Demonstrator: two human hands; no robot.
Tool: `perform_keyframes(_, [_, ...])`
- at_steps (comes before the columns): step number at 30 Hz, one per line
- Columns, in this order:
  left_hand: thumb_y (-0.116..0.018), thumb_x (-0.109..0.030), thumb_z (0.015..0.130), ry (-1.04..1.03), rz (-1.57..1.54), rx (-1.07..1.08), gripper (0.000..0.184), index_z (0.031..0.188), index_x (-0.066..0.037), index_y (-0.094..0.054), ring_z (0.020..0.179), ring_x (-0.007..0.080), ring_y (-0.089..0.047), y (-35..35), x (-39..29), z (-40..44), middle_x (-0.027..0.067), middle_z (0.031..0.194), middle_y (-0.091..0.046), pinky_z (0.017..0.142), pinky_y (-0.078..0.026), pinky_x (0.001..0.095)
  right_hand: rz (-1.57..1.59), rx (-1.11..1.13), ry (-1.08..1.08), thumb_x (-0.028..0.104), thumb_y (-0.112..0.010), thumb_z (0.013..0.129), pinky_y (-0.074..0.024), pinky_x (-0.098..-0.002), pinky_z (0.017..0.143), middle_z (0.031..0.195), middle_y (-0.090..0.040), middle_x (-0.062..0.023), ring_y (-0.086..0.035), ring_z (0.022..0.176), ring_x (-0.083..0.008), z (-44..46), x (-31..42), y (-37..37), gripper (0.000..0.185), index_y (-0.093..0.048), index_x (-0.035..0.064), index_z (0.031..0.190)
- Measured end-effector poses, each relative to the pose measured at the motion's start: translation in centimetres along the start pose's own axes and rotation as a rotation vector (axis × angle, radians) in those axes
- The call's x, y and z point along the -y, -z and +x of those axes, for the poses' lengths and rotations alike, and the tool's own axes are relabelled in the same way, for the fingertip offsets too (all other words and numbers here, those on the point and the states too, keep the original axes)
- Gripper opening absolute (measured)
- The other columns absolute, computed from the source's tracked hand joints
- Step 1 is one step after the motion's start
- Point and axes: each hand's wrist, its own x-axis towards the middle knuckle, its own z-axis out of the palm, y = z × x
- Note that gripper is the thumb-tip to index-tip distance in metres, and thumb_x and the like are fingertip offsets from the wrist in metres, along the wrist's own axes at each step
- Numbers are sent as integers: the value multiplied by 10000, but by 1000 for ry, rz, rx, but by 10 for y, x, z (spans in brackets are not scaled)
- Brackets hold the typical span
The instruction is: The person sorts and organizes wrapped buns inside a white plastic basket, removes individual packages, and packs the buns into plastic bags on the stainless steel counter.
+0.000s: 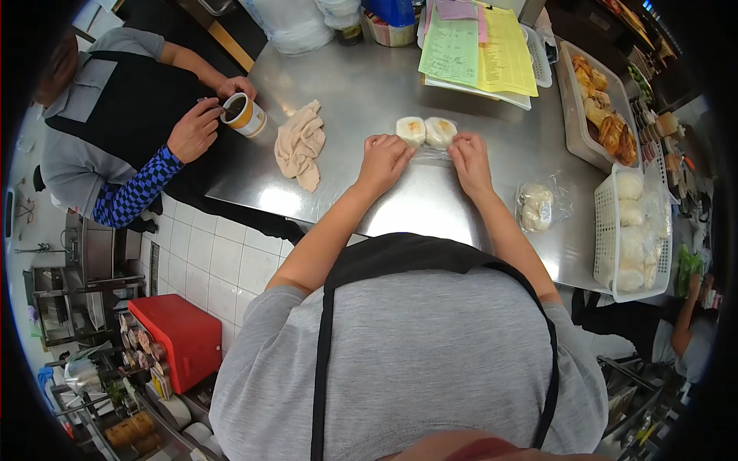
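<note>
Two round white buns (425, 132) with orange-brown spots on top lie side by side on the steel table, in clear plastic (434, 154). At their left, my left hand (384, 162) has its fingers curled together at the edge of the plastic. My right hand (470, 160) is closed in the same way at the right edge, close to the right bun. Both hands seem to pinch the plastic, though the fingertips are partly hidden. Nearer my right forearm lies a clear bag of pale buns (536, 207).
Left of my hands lies a crumpled beige cloth (300, 146). Beyond it a co-worker (115, 115) holds a paper cup (246, 119). Order papers (477, 50) lie at the back. On the right stand a tub of roasted poultry (569, 100) and a white basket (606, 230) of bagged buns.
</note>
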Motion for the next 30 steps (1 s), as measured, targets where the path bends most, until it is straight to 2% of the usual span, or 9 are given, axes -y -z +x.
perform_keyframes(3, [-560, -229, 908, 180, -112, 5, 200, 808, -56, -575, 760, 220, -560, 0, 1, 8, 56, 723, -582, 795, -391, 367, 118, -45, 42, 233, -680, 814, -402, -351, 885, 1037, -545, -131, -501, 1004, -290, 21, 2, -2, 233, -553, 39, 789])
perform_keyframes(5, [-556, -212, 918, 545, -628, -45, 198, 815, -43, -551, 586, 175, -545, -5, 6, 9, 71, 614, -552, 629, -433, 312, 247, -24, 57, 240, -689, 811, -410, -338, 868, 1031, -544, -140, -507, 985, -285, 28, 3, -5, 268, -526, 35, 758])
perform_keyframes(8, [-564, -196, 910, 607, -440, -50, 173, 847, -36, -541, 544, 122, -528, 5, 3, 8, 71, 617, -556, 510, -409, 279, 215, 226, -20, 308, -753, 745, -431, -321, 760, 902, -547, -109, -519, 844, -240, 42, -1, -7, 399, -454, 49, 689])
perform_keyframes(12, [-618, -171, 864, 575, -268, -161, 157, 858, -40, -532, 553, 158, -475, 14, 12, 1, 57, 638, -514, 546, -406, 301, 327, 430, -154, 303, -743, 756, -403, -301, 646, 707, -502, -47, -457, 694, -152, 49, -2, -22, 349, -487, 66, 741])
perform_keyframes(15, [-648, -177, 839, 418, -257, -288, 183, 864, -38, -531, 604, 168, -461, 14, 23, -2, 58, 698, -495, 575, -405, 303, 625, 351, -335, 324, -739, 758, -422, -286, 723, 797, -541, -68, -517, 772, -184, 52, 37, -25, 347, -503, 70, 758])
perform_keyframes(18, [-676, -209, 819, 565, -340, -169, 229, 931, -59, -545, 737, 168, -515, 18, 28, -4, 67, 796, -498, 638, -421, 300, 160, 510, -79, 311, -735, 764, -429, -295, 789, 893, -555, -82, -538, 866, -216, 57, 52, -26, 320, -520, 74, 768])
perform_keyframes(25, [-771, -299, 740, 357, -54, -165, 505, 1106, -63, -517, 1013, 231, -552, 39, 40, -12, 111, 1050, -548, 829, -464, 348, 414, 651, -87, 262, -726, 778, -425, -320, 841, 961, -547, -91, -530, 943, -242, 70, 44, -37, 259, -543, 79, 759])
perform_keyframes(27, [-800, -282, 717, 447, -649, 40, 540, 1113, -54, -512, 998, 185, -557, 47, 51, -9, 82, 1057, -568, 846, -459, 312, 386, 732, 37, 260, -728, 777, -424, -314, 839, 976, -546, -85, -531, 956, -227, 81, 56, -31, 263, -540, 76, 757])
perform_keyframes(30, [-814, -220, 707, 629, -971, 126, 514, 1095, -60, -517, 951, 141, -554, 40, 60, -20, 39, 1010, -581, 835, -457, 288, 324, 915, 85, 237, -701, 801, -450, -295, 760, 950, -572, -42, -560, 858, -155, 151, 76, -1, 198, -575, 89, 835])
